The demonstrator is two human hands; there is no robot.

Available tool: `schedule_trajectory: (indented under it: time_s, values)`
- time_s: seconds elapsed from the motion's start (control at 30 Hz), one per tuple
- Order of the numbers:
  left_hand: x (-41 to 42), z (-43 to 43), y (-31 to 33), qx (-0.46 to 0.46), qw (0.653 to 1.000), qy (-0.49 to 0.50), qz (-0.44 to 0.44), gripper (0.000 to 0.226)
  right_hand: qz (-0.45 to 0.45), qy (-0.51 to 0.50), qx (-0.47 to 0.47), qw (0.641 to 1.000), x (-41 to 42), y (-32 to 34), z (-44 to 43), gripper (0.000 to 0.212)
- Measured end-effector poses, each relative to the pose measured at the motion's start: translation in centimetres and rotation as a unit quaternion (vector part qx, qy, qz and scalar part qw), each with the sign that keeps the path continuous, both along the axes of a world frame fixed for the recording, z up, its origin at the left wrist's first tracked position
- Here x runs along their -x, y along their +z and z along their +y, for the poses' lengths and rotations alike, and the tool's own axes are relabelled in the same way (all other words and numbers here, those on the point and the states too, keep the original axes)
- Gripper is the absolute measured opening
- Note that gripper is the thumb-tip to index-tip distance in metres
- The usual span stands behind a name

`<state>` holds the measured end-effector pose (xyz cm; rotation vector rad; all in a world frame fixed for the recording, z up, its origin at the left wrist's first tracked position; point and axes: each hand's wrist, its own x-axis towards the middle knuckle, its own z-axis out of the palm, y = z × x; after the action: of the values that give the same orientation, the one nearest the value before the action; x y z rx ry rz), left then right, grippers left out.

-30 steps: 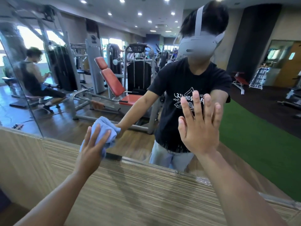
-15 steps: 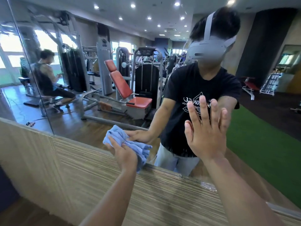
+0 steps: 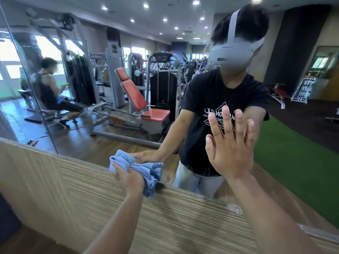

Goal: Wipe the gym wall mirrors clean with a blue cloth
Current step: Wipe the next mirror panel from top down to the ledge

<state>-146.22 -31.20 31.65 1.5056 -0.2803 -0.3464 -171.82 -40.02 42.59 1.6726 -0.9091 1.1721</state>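
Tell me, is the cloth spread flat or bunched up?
Bunched up: the cloth is in crumpled folds, gripped by the left hand low against the mirror.

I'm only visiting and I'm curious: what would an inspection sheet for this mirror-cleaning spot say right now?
Surface: mirror, whose lower edge meets a wood-grain panel; a vertical seam runs through the glass at left.
Job's things: blue cloth, bunched up and pressed at the mirror's bottom edge.
Clutter: nothing seen.
Hands: left hand grips the blue cloth; right hand lies flat against the glass, fingers straight.
Cables: a thin cable seems to lie on the reflected floor, far left.
Surroundings: seen as reflections, a red padded machine, a seated person and green turf.
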Motion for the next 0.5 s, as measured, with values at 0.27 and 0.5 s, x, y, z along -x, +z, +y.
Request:
schedule_trajectory:
  time_s: [0.27, 0.5]
  values:
    - [0.3, -0.3, 0.6, 0.042, 0.996, 0.041, 0.063, 0.067, -0.003, -0.001, -0.008, 1.0, -0.2, 0.0, 0.0, 0.06]
    - [6.9, -0.7, 2.2, 0.128, 0.988, 0.006, 0.087, 0.069, 0.004, -0.001, -0.013, 1.0, 0.0, 0.1, 0.2, 0.06]
